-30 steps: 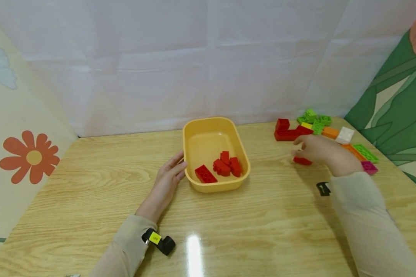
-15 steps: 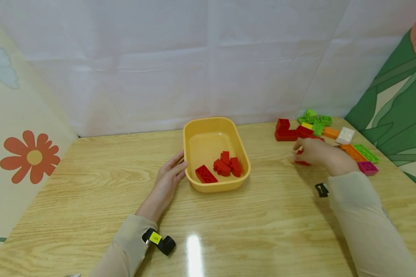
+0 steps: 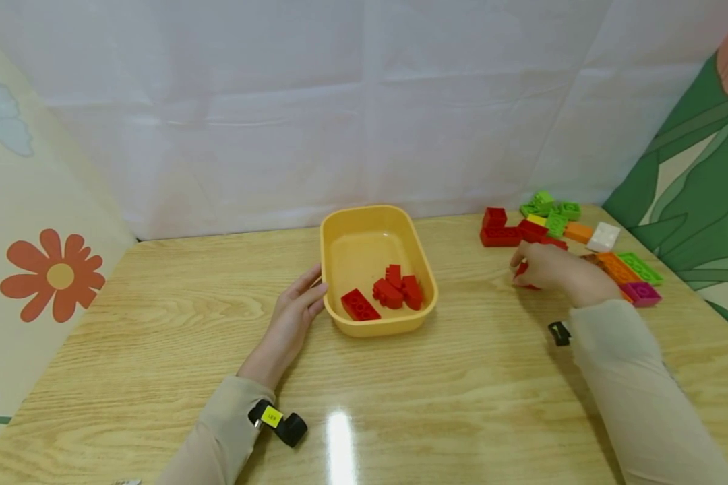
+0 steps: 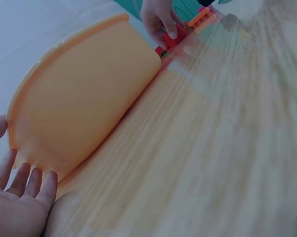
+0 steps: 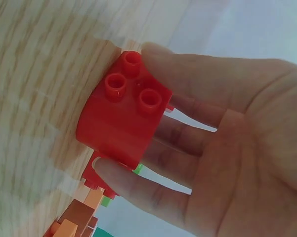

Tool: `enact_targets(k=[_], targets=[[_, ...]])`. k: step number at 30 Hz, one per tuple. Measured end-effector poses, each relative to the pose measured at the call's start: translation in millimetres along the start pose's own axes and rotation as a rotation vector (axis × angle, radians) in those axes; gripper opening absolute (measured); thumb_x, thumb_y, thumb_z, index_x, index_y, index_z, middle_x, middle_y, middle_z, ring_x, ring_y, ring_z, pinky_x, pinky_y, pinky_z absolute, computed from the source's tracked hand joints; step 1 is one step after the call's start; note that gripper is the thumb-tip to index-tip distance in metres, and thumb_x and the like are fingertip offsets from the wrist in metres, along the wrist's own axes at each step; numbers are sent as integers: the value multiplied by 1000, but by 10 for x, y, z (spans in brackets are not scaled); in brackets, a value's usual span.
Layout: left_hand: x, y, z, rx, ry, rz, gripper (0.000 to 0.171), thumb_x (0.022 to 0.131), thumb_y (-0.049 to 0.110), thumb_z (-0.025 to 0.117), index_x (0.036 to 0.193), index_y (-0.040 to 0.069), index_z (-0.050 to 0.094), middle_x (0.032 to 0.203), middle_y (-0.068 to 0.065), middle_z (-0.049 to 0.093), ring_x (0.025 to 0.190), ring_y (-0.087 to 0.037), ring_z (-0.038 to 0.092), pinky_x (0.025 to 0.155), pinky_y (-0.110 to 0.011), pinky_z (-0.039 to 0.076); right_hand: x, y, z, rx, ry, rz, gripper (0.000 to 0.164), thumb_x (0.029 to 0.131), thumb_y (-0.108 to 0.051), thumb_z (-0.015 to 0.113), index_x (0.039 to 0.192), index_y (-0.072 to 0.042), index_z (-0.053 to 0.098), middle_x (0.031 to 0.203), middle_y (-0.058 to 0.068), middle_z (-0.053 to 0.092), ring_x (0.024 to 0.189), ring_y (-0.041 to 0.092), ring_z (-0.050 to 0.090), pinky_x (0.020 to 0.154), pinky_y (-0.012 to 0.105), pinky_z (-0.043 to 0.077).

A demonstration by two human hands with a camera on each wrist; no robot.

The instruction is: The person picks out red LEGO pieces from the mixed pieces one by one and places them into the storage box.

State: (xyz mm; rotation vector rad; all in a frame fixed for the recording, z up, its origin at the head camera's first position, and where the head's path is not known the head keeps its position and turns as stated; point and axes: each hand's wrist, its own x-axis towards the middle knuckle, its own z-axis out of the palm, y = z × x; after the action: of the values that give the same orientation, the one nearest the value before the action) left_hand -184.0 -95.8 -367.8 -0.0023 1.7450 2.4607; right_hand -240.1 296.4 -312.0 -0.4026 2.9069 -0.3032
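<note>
My right hand [image 3: 552,268] pinches a red building block [image 5: 121,128] with a curved side and round studs, at or just above the table on the right. The thumb lies at one end of the block and fingers along its other sides. In the head view this block is mostly hidden by the hand. My left hand [image 3: 291,311] touches the left side of a yellow plastic box [image 3: 383,329]. Its fingers [image 4: 48,190] are extended against the box wall in the left wrist view. Inside the box, near its front, lie several red blocks [image 3: 360,306].
Beyond my right hand lie more red blocks [image 3: 501,236]. Green blocks [image 3: 556,225], an orange block [image 3: 578,233], a white block [image 3: 604,237] and a magenta block [image 3: 642,294] lie at the back right. A pale cloth wall [image 3: 249,121] stands behind the table.
My right hand has shifted slightly left with the red block, uncovering red and orange blocks beside it. The left hand and the box have not moved.
</note>
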Motion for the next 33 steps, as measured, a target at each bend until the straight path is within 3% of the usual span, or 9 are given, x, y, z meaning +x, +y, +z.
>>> enact_targets(k=[19,27,33], targets=[[13,-9,8,-15,5,13,53,94,4,48,144,0,33,153,-16,33,133,-24,38,86,-9,52,-8,-37,-13,-9,-1,-9,21,80,-7,65,95,7,64,92,24,63,80,30,54,74,47,50],[14,-11,5,-13,13,6,53,94,4,48,145,1,33,153,-14,34,132,-24,39,85,-9,53,3,-100,-24,-26,-18,-32,25,81,-9,63,101,7,64,99,25,65,81,28,54,73,45,50],[16,-10,4,-10,6,8,53,94,4,47,145,0,33,154,-16,32,133,-25,38,85,-9,52,-12,-200,-42,-17,5,-49,28,80,-8,65,103,8,63,93,21,66,78,26,54,73,46,51]])
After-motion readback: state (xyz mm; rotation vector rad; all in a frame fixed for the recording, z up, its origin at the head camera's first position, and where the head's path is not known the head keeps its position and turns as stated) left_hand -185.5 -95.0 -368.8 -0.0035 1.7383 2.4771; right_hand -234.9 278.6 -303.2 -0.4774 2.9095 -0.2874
